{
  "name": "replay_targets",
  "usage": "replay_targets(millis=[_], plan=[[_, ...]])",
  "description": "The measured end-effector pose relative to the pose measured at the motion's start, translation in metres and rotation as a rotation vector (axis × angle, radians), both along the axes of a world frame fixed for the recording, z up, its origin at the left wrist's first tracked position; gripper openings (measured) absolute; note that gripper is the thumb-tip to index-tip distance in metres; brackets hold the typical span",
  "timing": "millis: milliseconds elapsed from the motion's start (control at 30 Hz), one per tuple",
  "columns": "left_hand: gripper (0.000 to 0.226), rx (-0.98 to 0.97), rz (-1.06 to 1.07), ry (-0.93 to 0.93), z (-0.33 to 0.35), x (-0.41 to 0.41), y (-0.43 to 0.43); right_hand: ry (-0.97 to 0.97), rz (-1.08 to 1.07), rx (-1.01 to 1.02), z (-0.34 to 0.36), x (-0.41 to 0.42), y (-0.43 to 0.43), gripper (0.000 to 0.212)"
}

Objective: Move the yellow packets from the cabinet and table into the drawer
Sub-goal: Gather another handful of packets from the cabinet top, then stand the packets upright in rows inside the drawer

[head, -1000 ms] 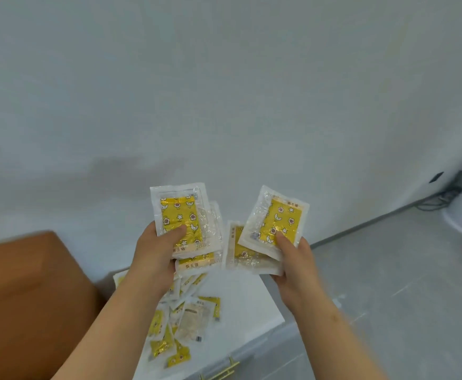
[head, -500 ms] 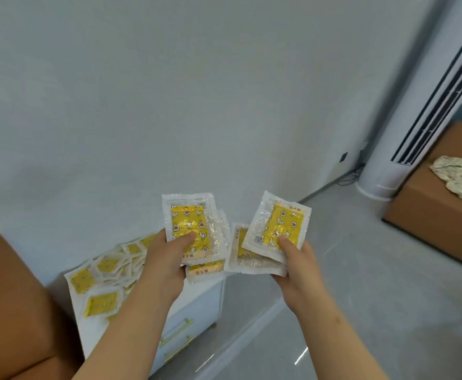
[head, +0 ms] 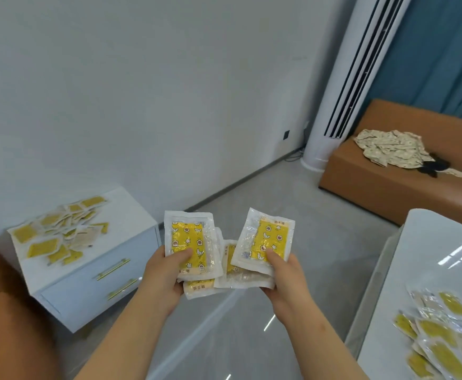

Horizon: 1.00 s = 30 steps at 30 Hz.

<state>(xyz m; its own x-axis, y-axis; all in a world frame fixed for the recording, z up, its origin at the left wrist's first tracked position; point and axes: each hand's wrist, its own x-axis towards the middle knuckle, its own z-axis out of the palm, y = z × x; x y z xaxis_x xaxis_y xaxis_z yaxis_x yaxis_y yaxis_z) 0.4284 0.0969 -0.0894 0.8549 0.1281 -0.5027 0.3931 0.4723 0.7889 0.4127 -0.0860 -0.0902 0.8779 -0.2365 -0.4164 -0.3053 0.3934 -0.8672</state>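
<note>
Over the floor (head: 251,193), your left hand (head: 164,278) and right hand (head: 286,278) are each gripping stacked packets (head: 187,242); keep squeezing both stacks while approaching the drawer (head: 87,293).

The packets (head: 188,245) are wrapped in clear, crinkled, shiny plastic over yellow printed inserts. The cabinet (head: 131,212) is finished in smooth white, with brass-coloured metal handles (head: 113,268). The tabletop (head: 430,270) and grey floor (head: 320,229) are glossy, with reflections. The sofa (head: 383,193) is covered in smooth tan leather-like material. The curtain (head: 443,64) is made of blue cloth.
</note>
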Motion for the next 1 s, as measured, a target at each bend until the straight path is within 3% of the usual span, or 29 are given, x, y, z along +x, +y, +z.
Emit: replay_targets(millis=[567,1000], plan=[[0.019,0.089,-0.493,0.0,-0.005,-0.186,-0.183,0.042,-0.43,-0.066,0.004,-0.27,-0.149,0.015],[0.02,0.106,-0.723,-0.045,-0.013,-0.345,-0.456,0.094,-0.585,-0.123,-0.013,-0.458,-0.394,0.015]])
